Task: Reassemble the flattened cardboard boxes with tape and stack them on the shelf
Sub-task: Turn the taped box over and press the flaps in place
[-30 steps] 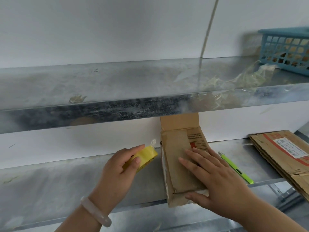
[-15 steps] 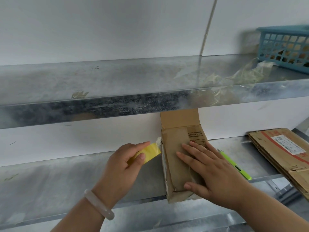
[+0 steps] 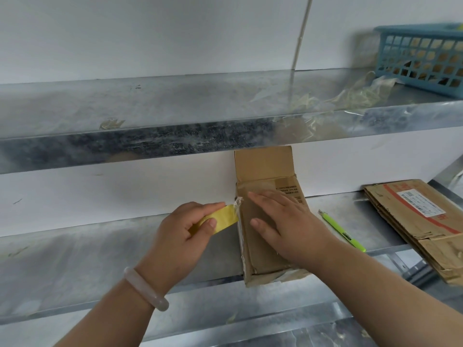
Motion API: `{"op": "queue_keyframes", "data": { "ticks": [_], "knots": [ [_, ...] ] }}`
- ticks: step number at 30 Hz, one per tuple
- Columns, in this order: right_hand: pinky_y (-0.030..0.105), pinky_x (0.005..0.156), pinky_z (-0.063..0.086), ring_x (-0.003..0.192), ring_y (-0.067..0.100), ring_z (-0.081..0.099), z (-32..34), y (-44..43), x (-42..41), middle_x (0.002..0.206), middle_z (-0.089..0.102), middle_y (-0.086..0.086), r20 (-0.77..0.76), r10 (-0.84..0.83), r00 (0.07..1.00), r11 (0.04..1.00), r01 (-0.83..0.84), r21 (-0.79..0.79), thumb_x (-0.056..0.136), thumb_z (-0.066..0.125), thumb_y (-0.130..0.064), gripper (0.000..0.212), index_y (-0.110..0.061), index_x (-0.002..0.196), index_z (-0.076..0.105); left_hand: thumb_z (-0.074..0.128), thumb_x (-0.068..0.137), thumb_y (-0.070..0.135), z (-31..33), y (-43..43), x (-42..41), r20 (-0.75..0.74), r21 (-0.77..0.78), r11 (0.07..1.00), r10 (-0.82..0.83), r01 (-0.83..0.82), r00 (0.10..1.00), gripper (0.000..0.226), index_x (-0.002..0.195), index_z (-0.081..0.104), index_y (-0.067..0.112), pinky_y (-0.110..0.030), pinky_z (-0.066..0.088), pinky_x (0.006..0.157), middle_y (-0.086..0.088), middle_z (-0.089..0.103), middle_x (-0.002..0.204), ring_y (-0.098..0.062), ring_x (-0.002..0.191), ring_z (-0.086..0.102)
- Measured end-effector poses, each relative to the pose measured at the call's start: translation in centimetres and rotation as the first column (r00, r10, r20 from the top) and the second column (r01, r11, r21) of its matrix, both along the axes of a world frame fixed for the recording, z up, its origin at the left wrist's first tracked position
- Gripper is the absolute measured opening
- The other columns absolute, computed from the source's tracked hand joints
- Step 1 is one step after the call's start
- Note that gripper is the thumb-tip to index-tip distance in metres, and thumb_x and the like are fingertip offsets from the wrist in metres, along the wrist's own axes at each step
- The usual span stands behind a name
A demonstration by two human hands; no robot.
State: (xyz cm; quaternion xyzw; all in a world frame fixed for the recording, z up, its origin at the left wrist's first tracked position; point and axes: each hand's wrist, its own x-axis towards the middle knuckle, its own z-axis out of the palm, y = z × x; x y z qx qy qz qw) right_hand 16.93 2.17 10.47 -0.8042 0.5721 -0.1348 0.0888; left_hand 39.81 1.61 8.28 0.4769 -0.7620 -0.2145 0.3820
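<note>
A small brown cardboard box stands on the middle metal shelf, one flap raised against the wall. My right hand lies flat on the box's top, fingers straight and pointing left. My left hand grips a yellow tape roll held against the box's left edge, with clear tape running from the roll onto the box. A stack of flattened cardboard boxes lies at the right end of the same shelf.
A green utility knife lies on the shelf between the box and the flattened stack. The upper shelf holds crumpled clear tape scraps and a blue plastic basket at the right. A white wall stands behind.
My left hand has brought the tape roll rightward up to the box's left edge. My right hand has slid toward the far left part of the box top.
</note>
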Motion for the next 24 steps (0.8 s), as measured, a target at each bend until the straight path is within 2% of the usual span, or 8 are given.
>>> {"op": "queue_keyframes", "data": {
  "ticks": [4, 8, 10, 12, 14, 17, 20, 24],
  "knots": [
    [0.030, 0.116, 0.020, 0.142, 0.013, 0.026, -0.6, 0.1, 0.6, 0.154, 0.031, -0.012, -0.064, -0.067, 0.996, 0.997, 0.063, -0.054, 0.098, 0.039, -0.053, 0.057, -0.035, 0.150, 0.027, 0.048, 0.089, 0.034, -0.1, 0.4, 0.0, 0.035, 0.005, 1.000, 0.013, -0.013, 0.999, 0.034, 0.119, 0.061, 0.043, -0.006, 0.035, 0.068, 0.019, 0.057, 0.096, -0.007, 0.089, 0.054],
    [0.031, 0.095, 0.041, 0.118, 0.017, 0.053, -1.6, 1.5, -0.8, 0.126, 0.057, -0.008, -0.044, -0.097, 0.994, 0.971, 0.085, -0.225, 0.086, 0.044, -0.067, 0.055, -0.030, 0.124, 0.059, 0.044, 0.087, 0.043, -0.5, 0.7, 0.5, 0.022, 0.011, 0.999, 0.035, -0.036, 0.999, 0.035, 0.118, 0.061, 0.045, -0.006, 0.034, 0.068, 0.017, 0.058, 0.092, -0.008, 0.088, 0.055],
    [0.034, 0.094, 0.045, 0.113, 0.015, 0.056, -2.5, 2.3, -1.8, 0.122, 0.058, -0.010, -0.087, -0.057, 0.995, 0.978, 0.038, -0.206, 0.077, 0.039, -0.080, 0.068, -0.032, 0.121, 0.060, 0.043, 0.085, 0.046, -0.7, 0.8, 0.8, 0.013, 0.012, 0.999, 0.040, -0.040, 0.999, 0.036, 0.117, 0.061, 0.046, -0.005, 0.034, 0.068, 0.019, 0.058, 0.094, -0.006, 0.088, 0.055],
    [0.041, 0.105, 0.042, 0.125, 0.017, 0.049, -3.5, 2.7, -2.7, 0.136, 0.052, -0.011, -0.199, 0.002, 0.980, 0.990, -0.030, -0.140, 0.072, 0.035, -0.089, 0.084, -0.035, 0.134, 0.051, 0.047, 0.087, 0.040, -0.7, 0.8, 0.9, -0.001, 0.035, 0.998, 0.048, -0.048, 0.999, 0.032, 0.115, 0.059, 0.049, -0.003, 0.033, 0.068, 0.023, 0.058, 0.096, -0.004, 0.090, 0.054],
    [0.045, 0.112, 0.036, 0.136, 0.018, 0.042, -4.5, 1.9, -3.5, 0.149, 0.043, -0.008, -0.288, 0.050, 0.956, 0.987, -0.092, -0.133, 0.073, 0.040, -0.084, 0.088, -0.036, 0.146, 0.037, 0.047, 0.087, 0.039, -0.8, 0.7, 1.0, -0.008, 0.043, 0.998, 0.056, -0.056, 0.998, 0.031, 0.113, 0.058, 0.051, -0.003, 0.034, 0.068, 0.022, 0.058, 0.095, -0.004, 0.090, 0.054],
    [0.050, 0.110, 0.039, 0.138, 0.021, 0.042, -5.1, -0.5, -3.9, 0.150, 0.044, -0.004, -0.291, 0.109, 0.951, 0.979, -0.154, -0.135, 0.079, 0.046, -0.070, 0.080, -0.033, 0.149, 0.031, 0.048, 0.087, 0.036, -0.9, 0.4, 1.4, 0.000, 0.032, 0.997, 0.074, -0.074, 0.997, 0.032, 0.114, 0.058, 0.050, -0.004, 0.035, 0.069, 0.018, 0.058, 0.095, -0.006, 0.090, 0.054],
    [0.049, 0.110, 0.040, 0.135, 0.022, 0.045, -4.4, -2.7, -3.6, 0.147, 0.048, -0.004, -0.285, 0.160, 0.945, 0.963, -0.213, -0.166, 0.086, 0.037, -0.066, 0.072, -0.030, 0.148, 0.034, 0.049, 0.087, 0.032, -1.0, 0.4, 1.8, -0.009, 0.037, 0.995, 0.095, -0.095, 0.995, 0.033, 0.114, 0.061, 0.045, -0.004, 0.034, 0.069, 0.017, 0.059, 0.095, -0.005, 0.090, 0.054],
    [0.042, 0.112, 0.036, 0.130, 0.022, 0.050, -4.8, -4.0, -2.8, 0.142, 0.053, -0.003, -0.290, 0.206, 0.935, 0.920, -0.285, -0.268, 0.089, 0.050, -0.053, 0.062, -0.026, 0.144, 0.045, 0.050, 0.086, 0.029, -1.0, 0.4, 2.1, -0.031, 0.036, 0.993, 0.114, -0.113, 0.993, 0.033, 0.113, 0.063, 0.042, -0.004, 0.035, 0.071, 0.020, 0.060, 0.095, -0.002, 0.090, 0.054]
  ]
}}
